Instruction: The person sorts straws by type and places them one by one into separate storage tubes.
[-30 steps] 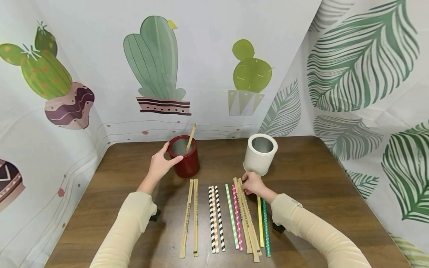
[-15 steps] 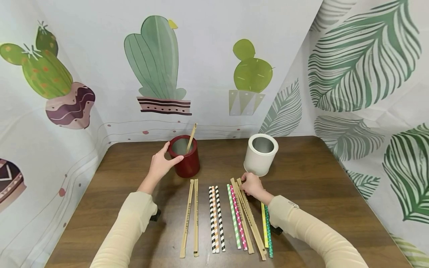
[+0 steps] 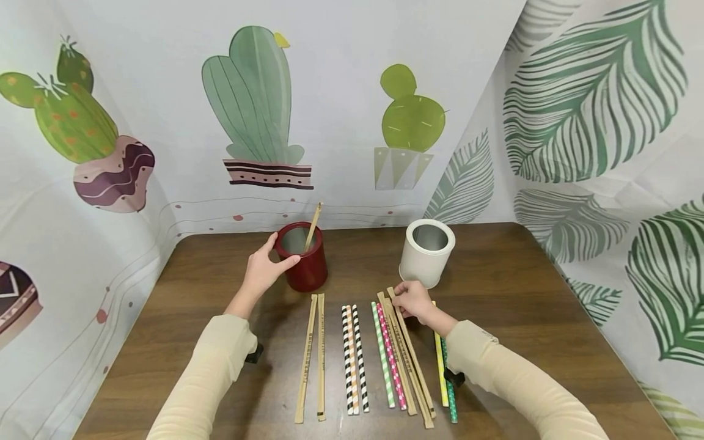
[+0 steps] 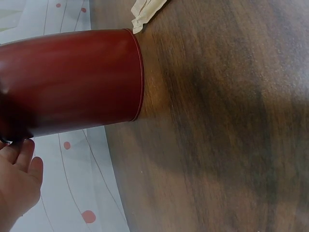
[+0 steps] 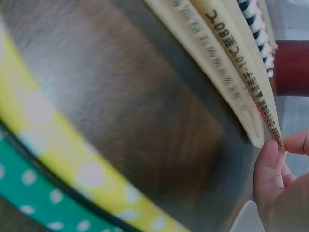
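My left hand (image 3: 263,269) grips the rim of a dark red can (image 3: 309,272), thumb at the front and fingers at its far left side. One paper-wrapped straw (image 3: 313,229) leans inside that can. Just in front of a white can (image 3: 425,263), my right hand (image 3: 414,300) pinches the far end of a paper-wrapped straw (image 5: 263,101) between thumb and index finger. Other wrapped straws (image 3: 403,382) lie right beside it, fanned slightly. To the right of them are a yellow dotted straw (image 3: 442,366) and a green dotted straw (image 3: 451,400), partly under the right sleeve.
Two more wrapped straws (image 3: 321,360) lie on the wooden table (image 3: 192,342) below the red can. Black-striped and orange-striped straws (image 3: 352,360) lie in the middle. A light green striped straw (image 3: 384,354) and a pink dotted one (image 3: 392,366) come close beside the wrapped group.
The right-hand group of wrapped straws has spread apart, and the yellow and green dotted straws have shifted to the right. My left hand stays on the red can.
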`<action>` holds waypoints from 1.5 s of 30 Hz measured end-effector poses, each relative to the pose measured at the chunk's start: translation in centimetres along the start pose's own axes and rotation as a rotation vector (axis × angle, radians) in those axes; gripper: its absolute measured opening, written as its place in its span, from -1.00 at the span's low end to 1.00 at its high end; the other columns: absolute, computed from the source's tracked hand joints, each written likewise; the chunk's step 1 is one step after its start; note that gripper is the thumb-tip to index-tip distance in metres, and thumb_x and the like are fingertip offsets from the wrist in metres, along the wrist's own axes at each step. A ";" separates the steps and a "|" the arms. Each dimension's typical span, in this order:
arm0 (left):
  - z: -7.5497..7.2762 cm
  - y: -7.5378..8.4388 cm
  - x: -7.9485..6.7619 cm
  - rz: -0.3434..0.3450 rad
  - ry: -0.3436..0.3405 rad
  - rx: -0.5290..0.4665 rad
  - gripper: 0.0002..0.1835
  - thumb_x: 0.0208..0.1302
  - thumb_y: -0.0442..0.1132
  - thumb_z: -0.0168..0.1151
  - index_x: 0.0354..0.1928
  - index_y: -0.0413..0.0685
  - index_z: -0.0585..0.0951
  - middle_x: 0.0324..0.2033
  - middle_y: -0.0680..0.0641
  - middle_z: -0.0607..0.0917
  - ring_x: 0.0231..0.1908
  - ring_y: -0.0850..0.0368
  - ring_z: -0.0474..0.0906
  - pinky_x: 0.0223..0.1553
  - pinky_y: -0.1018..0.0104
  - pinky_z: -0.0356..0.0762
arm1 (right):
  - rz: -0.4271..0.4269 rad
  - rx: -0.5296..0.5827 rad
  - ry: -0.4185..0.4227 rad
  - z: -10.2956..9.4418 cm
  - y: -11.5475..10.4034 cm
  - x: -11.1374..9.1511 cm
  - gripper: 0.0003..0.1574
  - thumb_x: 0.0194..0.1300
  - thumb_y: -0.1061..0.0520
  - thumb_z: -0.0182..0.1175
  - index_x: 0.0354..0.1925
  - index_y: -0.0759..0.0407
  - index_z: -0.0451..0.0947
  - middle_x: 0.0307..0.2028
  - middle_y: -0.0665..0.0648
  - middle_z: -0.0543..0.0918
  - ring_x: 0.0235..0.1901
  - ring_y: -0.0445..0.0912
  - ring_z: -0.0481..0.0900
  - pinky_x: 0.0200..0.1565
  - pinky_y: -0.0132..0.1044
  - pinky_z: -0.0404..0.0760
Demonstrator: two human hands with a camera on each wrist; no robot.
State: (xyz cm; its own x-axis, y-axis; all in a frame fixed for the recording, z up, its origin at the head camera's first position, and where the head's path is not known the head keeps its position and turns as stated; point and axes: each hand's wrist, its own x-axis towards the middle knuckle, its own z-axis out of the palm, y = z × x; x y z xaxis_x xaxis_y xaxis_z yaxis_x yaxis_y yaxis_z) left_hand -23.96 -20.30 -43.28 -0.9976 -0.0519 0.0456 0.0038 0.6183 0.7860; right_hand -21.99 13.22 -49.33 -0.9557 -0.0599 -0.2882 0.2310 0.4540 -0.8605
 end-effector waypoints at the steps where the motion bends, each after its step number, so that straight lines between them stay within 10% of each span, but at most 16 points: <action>1: 0.0 0.0 0.0 0.000 0.000 -0.001 0.01 -0.13 0.34 0.19 0.35 0.12 0.05 0.29 -0.12 0.20 0.30 -0.06 0.06 0.19 -0.10 0.13 | -0.005 0.021 -0.012 -0.1 -0.2 -0.1 -0.78 -0.04 0.37 0.10 -0.30 0.39 0.44 -0.65 0.09 0.41 -0.71 -0.16 0.38 -0.67 -0.34 0.48; 23: -0.3 -0.2 0.1 0.006 0.009 0.002 0.02 -0.13 0.33 0.19 0.35 0.07 0.06 0.28 -0.14 0.21 0.29 -0.09 0.07 0.18 -0.12 0.13 | -0.104 0.393 -0.226 -3.6 -8.7 -1.7 -0.75 0.06 0.40 0.11 -0.30 0.22 0.27 -0.61 -0.05 0.50 -0.66 -0.24 0.42 -0.60 -0.46 0.48; 45: 0.0 -0.1 0.0 0.019 0.017 0.001 0.00 -0.13 0.32 0.20 0.34 0.04 0.09 0.27 -0.15 0.23 0.28 -0.08 0.10 0.17 -0.09 0.16 | -0.306 0.633 -0.142 -6.1 -21.0 -1.9 -0.83 0.10 0.42 0.10 -0.46 0.20 0.35 -0.61 0.00 0.50 -0.63 -0.20 0.48 -0.55 -0.41 0.54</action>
State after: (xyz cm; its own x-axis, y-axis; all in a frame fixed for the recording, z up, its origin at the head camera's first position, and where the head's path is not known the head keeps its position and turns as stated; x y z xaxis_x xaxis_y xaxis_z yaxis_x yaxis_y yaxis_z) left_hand -23.97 -20.36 -43.35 -0.9960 -0.0534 0.0715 0.0231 0.6200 0.7843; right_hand -26.18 9.20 -28.16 -0.9716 -0.2364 -0.0097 0.0589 -0.2018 -0.9776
